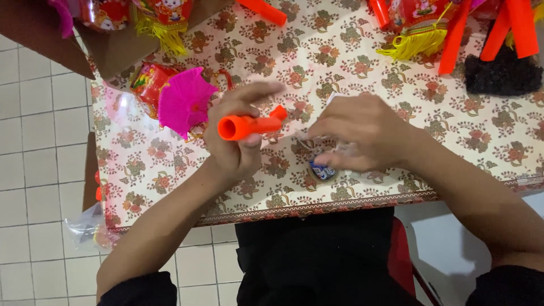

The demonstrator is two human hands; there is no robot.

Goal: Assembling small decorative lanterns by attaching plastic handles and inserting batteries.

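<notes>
On the flowery surface [481,136], the left hand [235,139] has its fingers wrapped tight around an orange tube [249,125], beside a pink paper fan [182,101]. The right hand [362,136] presses curled fingers on a small round thing [322,171]; nothing looks joined yet.

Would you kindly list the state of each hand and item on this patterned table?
Left hand: shut on the orange tube, which lies level.
Right hand: fingers bent down over a small round disc on the table; grip unclear.
Pink paper fan: spread open.
Yellow tassel: lying flat.
</notes>
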